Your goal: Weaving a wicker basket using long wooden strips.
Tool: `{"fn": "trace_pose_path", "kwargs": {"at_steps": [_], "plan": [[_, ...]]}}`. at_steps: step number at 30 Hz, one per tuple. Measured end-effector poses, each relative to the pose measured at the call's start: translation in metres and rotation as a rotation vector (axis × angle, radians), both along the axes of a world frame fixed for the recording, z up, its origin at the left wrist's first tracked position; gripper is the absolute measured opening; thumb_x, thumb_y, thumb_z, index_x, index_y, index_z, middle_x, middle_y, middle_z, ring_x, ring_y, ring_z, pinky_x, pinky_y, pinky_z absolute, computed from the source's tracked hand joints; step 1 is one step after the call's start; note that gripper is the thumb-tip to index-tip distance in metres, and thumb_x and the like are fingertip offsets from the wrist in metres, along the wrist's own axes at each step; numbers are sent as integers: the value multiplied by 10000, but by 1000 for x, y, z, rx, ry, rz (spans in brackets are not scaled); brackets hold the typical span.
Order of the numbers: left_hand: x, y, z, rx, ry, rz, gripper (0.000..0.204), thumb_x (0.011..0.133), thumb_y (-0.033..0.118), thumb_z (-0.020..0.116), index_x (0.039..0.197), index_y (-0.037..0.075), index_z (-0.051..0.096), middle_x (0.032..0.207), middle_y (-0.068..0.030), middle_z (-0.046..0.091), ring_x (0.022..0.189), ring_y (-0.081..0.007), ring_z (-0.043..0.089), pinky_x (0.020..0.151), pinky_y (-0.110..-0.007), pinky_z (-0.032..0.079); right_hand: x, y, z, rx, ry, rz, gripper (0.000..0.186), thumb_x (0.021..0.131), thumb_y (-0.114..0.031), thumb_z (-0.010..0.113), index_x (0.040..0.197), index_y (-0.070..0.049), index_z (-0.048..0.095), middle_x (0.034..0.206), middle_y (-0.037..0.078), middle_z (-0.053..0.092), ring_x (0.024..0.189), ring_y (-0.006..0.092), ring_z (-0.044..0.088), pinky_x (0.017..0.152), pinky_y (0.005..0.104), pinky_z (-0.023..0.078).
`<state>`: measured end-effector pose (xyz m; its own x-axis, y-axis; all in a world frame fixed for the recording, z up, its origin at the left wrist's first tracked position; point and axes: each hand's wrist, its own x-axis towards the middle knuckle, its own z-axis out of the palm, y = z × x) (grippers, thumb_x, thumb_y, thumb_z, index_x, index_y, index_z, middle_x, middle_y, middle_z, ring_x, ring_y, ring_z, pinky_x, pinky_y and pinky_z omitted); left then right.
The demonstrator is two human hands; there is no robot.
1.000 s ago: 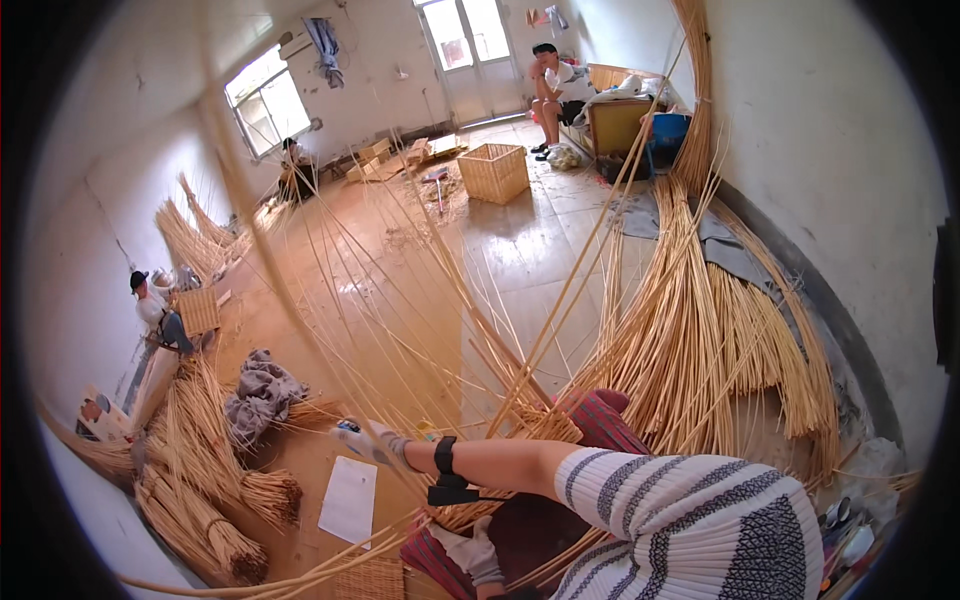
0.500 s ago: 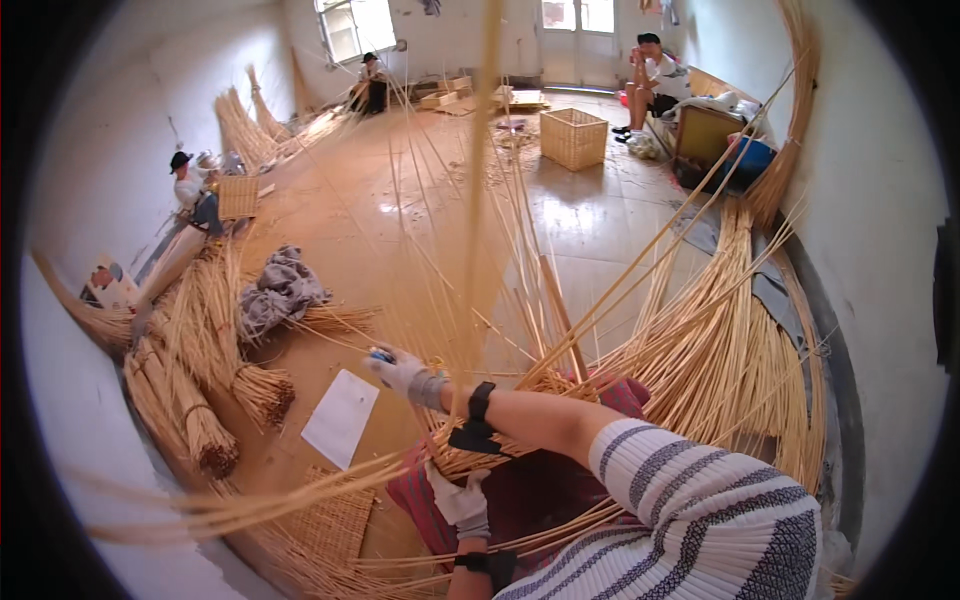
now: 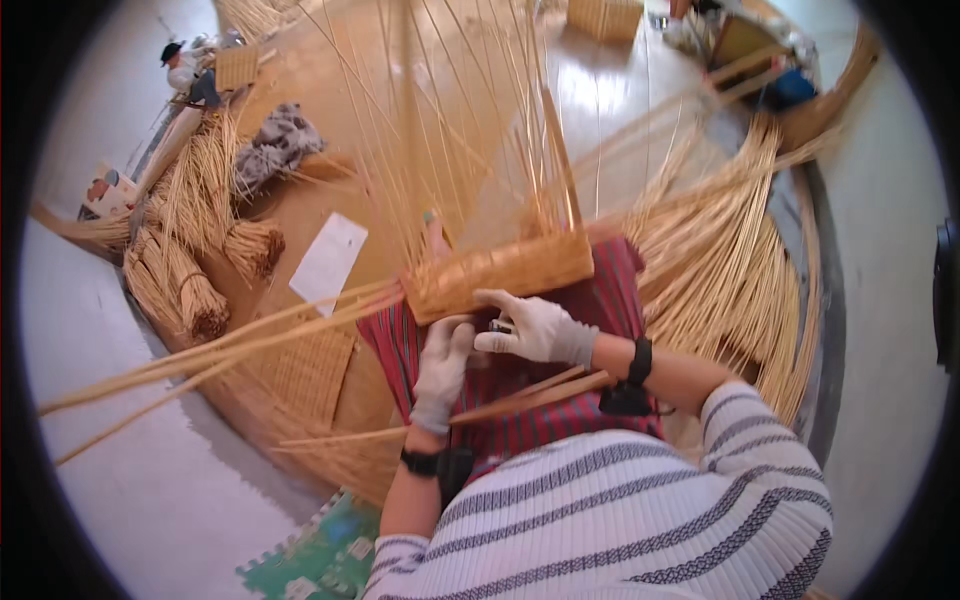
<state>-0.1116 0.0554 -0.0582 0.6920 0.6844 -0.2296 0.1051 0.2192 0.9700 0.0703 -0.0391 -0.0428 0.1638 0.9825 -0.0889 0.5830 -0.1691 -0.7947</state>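
Note:
A partly woven wicker basket (image 3: pixel 500 275) rests tilted across my lap on a striped red cloth (image 3: pixel 615 300), with long upright stakes (image 3: pixel 545 150) rising from it. My right hand (image 3: pixel 540 328), in a whitish glove, is at the basket's near edge. Its thumb and forefinger close around a small dark, shiny thing too small to name. Beside it, just left, my gloved left hand (image 3: pixel 442 375) bends its fingers near the same edge; motion smears the fingertips. Loose wicker rods (image 3: pixel 230 350) stretch from the basket's left end toward the left wall.
Bundles of wicker (image 3: pixel 185 280) and a grey cloth (image 3: pixel 278 145) lie at left. A white sheet (image 3: pixel 328 262) and a woven panel (image 3: pixel 310 375) are on the floor. More rods (image 3: pixel 740 270) fan out at right. A person (image 3: pixel 190 75) sits far left; a finished-looking basket (image 3: pixel 604 18) stands far ahead.
My view has tilted downward. My right hand has come back from the far left side to the basket's near edge; my left hand has moved up beside it. The basket now shows more fully.

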Motion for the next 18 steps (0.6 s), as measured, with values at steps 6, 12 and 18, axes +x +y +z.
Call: {"fn": "trace_pose_path", "kwargs": {"at_steps": [6,12,18], "plan": [[-13,-18,-52,-305,-78,-176,200,999,254,635,963,60,600,739,-10,580,560,-121,552,536,-271,514,2,-7,-5,-226,-152,252,807,875,-701,559,1418,-105,517,1089,204,719,1030,401,681,901,463,539],[-32,7,25,139,20,-39,144,1022,191,607,1022,47,617,781,-20,599,679,-113,600,650,-266,508,109,-44,41,-277,-381,68,435,933,-492,569,1084,-116,726,1050,157,719,1015,322,685,896,436,529],[35,64,136,725,-429,545,244,1020,21,505,1244,-9,598,1144,-54,642,1023,-127,595,944,-285,490,132,22,128,318,-565,-390,327,929,-387,609,960,-83,727,828,154,701,816,333,693,763,440,529]]}}
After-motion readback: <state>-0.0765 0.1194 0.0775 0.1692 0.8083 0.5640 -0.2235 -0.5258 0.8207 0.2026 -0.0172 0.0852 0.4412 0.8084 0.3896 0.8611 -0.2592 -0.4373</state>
